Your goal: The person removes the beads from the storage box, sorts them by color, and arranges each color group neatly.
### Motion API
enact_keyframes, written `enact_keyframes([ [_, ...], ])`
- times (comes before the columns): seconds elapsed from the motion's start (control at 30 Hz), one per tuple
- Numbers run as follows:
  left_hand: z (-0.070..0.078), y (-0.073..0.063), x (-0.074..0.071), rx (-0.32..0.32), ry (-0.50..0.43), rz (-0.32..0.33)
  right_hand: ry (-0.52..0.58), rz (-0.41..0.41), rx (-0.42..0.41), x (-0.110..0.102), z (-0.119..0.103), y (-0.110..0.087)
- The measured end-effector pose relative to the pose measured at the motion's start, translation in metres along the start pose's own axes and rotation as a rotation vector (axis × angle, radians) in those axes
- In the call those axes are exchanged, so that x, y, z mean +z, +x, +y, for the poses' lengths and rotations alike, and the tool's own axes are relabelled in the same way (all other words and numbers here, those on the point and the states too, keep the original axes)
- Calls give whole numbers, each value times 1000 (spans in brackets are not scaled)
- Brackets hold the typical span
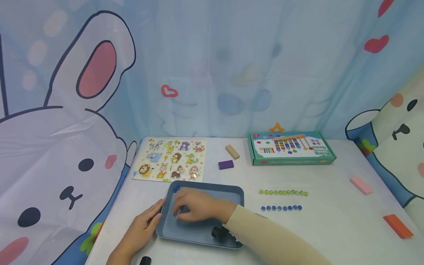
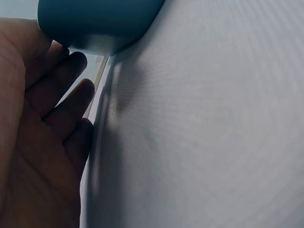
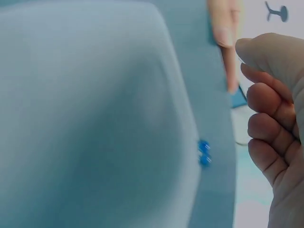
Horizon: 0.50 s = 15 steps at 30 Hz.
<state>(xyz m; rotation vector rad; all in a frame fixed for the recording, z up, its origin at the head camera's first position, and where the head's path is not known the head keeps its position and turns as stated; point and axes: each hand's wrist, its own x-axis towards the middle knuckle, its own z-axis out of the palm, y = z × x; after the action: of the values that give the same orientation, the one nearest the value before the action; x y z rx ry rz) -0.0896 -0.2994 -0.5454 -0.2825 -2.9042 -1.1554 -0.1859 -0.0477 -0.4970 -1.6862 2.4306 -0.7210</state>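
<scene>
A blue-grey tray (image 1: 205, 235) lies on the white table. My right hand (image 1: 195, 205) reaches over its left part, its palm side showing in the right wrist view (image 3: 278, 109). The thumb and forefinger come together at a small blue bead (image 1: 175, 214), pinching it low over the tray; the right wrist view hides the pinch. More blue beads (image 1: 176, 189) lie in the tray's far left corner. My left hand (image 1: 142, 226) rests against the tray's left side, fingers loosely extended and touching the outer wall (image 2: 95, 33).
Right of the tray run a row of yellow-green beads (image 1: 283, 192) and a row of blue beads (image 1: 281, 208). Behind are an animal puzzle board (image 1: 170, 160), a wooden block (image 1: 232, 151), a purple block (image 1: 226, 165) and a green toy box (image 1: 293, 149). Pink (image 1: 361, 185) and orange blocks (image 1: 398, 226) lie far right.
</scene>
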Motion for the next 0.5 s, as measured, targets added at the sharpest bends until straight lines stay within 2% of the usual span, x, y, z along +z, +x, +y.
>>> enact_keyframes([
  [0.17,0,1,1,-5,31,3,-39,110,72,-21,2,-20],
  [0.33,-3,0,2,13,38,14,2,186,145,-42,5,-41],
  [0.5,-6,0,3,28,20,17,21,283,182,-56,12,-62],
])
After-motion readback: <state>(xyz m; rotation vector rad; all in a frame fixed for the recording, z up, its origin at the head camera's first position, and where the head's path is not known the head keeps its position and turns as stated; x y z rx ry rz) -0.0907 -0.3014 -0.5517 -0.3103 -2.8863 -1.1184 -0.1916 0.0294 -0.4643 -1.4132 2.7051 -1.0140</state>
